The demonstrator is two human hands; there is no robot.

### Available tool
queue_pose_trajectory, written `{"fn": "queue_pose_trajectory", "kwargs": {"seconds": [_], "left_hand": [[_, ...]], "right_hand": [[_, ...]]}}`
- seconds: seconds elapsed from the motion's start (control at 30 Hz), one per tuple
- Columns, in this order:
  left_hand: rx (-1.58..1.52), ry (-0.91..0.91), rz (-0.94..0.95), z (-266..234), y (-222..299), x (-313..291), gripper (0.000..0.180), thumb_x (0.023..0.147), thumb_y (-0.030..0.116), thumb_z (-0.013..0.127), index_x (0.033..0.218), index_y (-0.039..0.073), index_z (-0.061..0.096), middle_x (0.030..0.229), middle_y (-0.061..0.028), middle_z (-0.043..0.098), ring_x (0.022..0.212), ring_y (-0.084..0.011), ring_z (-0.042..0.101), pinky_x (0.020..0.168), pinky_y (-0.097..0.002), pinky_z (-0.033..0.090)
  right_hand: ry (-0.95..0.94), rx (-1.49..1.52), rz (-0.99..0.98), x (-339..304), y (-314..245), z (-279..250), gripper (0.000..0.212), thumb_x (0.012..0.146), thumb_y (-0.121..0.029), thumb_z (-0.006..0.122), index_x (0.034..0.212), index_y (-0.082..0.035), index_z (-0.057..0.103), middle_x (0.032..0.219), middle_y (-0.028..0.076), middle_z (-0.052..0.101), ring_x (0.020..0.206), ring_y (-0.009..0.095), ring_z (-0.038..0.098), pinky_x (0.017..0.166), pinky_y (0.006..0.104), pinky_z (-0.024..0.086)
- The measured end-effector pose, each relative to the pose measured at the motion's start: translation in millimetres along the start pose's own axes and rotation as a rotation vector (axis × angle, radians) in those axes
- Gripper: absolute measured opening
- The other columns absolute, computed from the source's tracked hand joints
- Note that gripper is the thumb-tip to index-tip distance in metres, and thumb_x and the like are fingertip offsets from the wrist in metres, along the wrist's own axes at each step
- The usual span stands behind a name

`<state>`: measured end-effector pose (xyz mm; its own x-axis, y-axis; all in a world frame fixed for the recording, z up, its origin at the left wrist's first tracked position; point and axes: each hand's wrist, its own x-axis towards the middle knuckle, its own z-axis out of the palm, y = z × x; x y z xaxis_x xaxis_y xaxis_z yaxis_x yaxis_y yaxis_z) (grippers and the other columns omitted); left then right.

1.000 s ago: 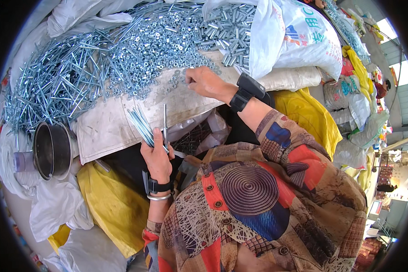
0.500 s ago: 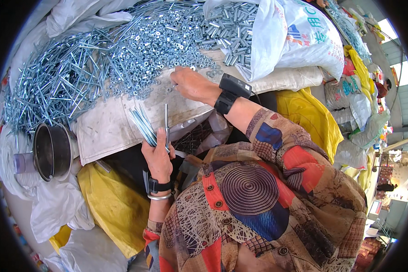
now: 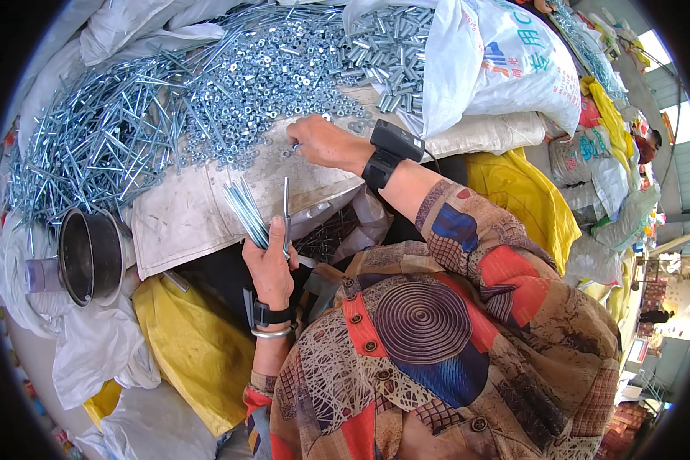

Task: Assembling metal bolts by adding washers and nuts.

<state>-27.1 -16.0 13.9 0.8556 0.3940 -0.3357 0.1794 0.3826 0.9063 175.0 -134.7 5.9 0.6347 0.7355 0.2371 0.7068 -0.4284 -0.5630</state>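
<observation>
My left hand (image 3: 271, 268) is closed around a bundle of thin metal rods (image 3: 247, 213), which point up and away from me. One rod (image 3: 286, 201) stands apart from the bundle by the thumb, with a thicker sleeve low on it. Over the front of the pale cloth, my right hand (image 3: 326, 144) is closed in a pinch. A small shiny piece that looks like a nut (image 3: 296, 146) shows at its fingertips, partly hidden. Just beyond lies a wide heap of nuts (image 3: 241, 100) and washers.
Loose metal rods (image 3: 92, 146) are piled at the left, short metal tubes (image 3: 402, 57) at the back. A white woven sack (image 3: 514, 69) lies right of the tubes. A dark metal bowl (image 3: 92, 257) sits at the left. Yellow sheeting (image 3: 188, 345) hangs at the near left, and more lies right.
The left hand and its rods have shifted very slightly right. The right hand stays at the heap's near edge, its pinch almost unchanged.
</observation>
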Motion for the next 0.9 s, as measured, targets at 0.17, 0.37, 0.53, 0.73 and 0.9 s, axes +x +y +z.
{"fn": "queue_pose_trajectory", "kwargs": {"seconds": [0.17,0.37,0.53,0.73,0.9], "left_hand": [[-0.005,0.002,-0.004,2,2,-2,0.023,0.091,0.024,0.059,0.081,0.004,0.053,0.058,0.0004,0.048,0.040,-0.0079,0.042,0.035,-0.0220,0.033],[0.019,0.000,-0.006,-1,-2,0,0.024,0.090,0.024,0.061,0.080,0.004,0.053,0.059,0.0003,0.048,0.040,-0.0077,0.042,0.035,-0.0215,0.033],[0.040,0.016,-0.011,1,-3,1,0.025,0.089,0.024,0.063,0.077,0.004,0.052,0.058,0.0006,0.047,0.040,-0.0075,0.042,0.035,-0.0214,0.032],[0.031,0.013,-0.006,5,-7,4,0.029,0.085,0.023,0.067,0.076,0.003,0.048,0.054,0.0023,0.041,0.037,-0.0068,0.038,0.033,-0.0220,0.033],[0.102,0.020,-0.020,8,-9,4,0.026,0.086,0.022,0.067,0.076,0.004,0.050,0.057,0.0019,0.044,0.040,-0.0073,0.041,0.035,-0.0219,0.032]], "right_hand": [[-0.065,-0.110,0.015,4,-2,-2,0.012,0.068,0.005,0.050,0.076,0.005,0.059,0.080,0.026,0.059,0.080,0.044,0.059,0.071,0.0468,0.047],[-0.065,-0.059,-0.016,2,-3,-2,0.013,0.069,0.004,0.051,0.079,0.004,0.059,0.082,0.024,0.060,0.081,0.040,0.059,0.069,0.0450,0.047],[0.007,0.185,0.001,-14,-10,-5,0.011,0.071,0.000,0.057,0.081,0.002,0.060,0.080,0.017,0.059,0.075,0.032,0.059,0.067,0.0380,0.047],[0.069,0.171,0.029,-34,-5,-4,0.013,0.070,-0.001,0.058,0.083,0.000,0.061,0.080,0.015,0.060,0.076,0.029,0.058,0.068,0.0352,0.047],[0.085,-0.011,-0.039,-36,-7,-4,0.016,0.070,-0.002,0.062,0.086,0.001,0.060,0.078,0.013,0.060,0.074,0.025,0.059,0.068,0.0330,0.047]]}}
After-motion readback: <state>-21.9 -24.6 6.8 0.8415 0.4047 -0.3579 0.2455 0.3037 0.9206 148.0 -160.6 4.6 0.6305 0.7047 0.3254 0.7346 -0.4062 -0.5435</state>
